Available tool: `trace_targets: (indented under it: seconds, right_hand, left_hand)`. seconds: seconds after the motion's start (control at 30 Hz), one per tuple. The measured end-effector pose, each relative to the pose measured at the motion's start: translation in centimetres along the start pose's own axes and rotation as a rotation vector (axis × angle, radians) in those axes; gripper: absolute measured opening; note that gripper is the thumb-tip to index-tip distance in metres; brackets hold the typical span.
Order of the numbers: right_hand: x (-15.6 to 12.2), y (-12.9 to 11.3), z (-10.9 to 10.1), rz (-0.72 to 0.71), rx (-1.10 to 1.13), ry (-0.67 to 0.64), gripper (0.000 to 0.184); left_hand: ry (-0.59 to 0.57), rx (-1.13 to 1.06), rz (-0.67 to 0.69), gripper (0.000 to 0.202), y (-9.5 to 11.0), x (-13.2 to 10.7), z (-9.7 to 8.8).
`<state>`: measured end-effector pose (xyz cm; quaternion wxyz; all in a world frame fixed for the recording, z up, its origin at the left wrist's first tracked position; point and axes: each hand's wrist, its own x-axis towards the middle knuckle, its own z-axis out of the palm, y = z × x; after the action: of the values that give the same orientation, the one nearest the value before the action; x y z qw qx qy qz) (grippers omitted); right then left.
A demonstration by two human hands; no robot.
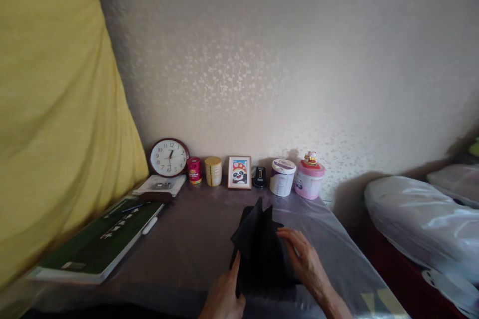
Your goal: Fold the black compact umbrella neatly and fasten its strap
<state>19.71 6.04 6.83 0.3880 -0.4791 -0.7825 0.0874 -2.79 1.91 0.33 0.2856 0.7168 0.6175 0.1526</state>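
A black, folded thing with pointed, upright flaps [262, 254], thin like paper or cloth, stands at the front middle of the table; its exact kind does not show. My left hand [224, 293] is at its near left edge, index finger stretched along the side and thumb curled below, gripping it. On the opposite side, my right hand [304, 259] pinches the right flap between thumb and fingertips. The flaps spread apart at the top. Its dark lower part blends together, so folds there are hard to make out.
Along the wall stand a clock [169, 157], a red tin [194, 170], a yellow jar [213, 171], a panda picture frame [240, 172], a small black device [259, 177], a white tub [283, 177] and a pink tub [309, 179]. A green book [101, 239] lies left, beside yellow cloth [60, 109].
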Motion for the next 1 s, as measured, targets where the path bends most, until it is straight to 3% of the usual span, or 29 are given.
trace_targets:
  seconds: [0.07,0.13,0.33,0.4,0.53,0.8,1.0]
  right_hand:
    - [0.4,-1.7,0.7,-0.122,-0.032,-0.098,0.03]
    - [0.3,-2.1,1.1,-0.138,-0.119,-0.172,0.03]
    - [-1.5,1.0,0.9,0.256,-0.47,-0.272,0.024]
    - [-1.8,1.3,0.9,0.281,-0.428,-0.221,0.031]
    - [-1.4,0.6,1.6,0.147,-0.303,-0.164,0.057]
    - [1.6,-1.0,3.6,0.034,-0.123,-0.055,0.031]
    - [4.0,-2.1,7.7,0.017,0.037,-0.042,0.029]
  left_hand:
    - [-0.004,0.023,0.003,0.088,0.1,-0.1,0.1]
    - [-0.006,0.08,-0.017,0.09,0.4,-0.4,0.0]
    - [-0.037,0.199,-0.071,0.092,1.0,-1.2,0.6]
    - [-0.035,0.232,-0.073,0.092,1.0,-1.2,1.2]
    - [-0.041,0.255,-0.078,0.093,0.9,-1.0,2.1]
    - [-0.043,0.245,-0.144,0.09,1.1,-0.6,2.9]
    - [-0.075,0.247,-0.199,0.071,1.7,-0.5,3.7]
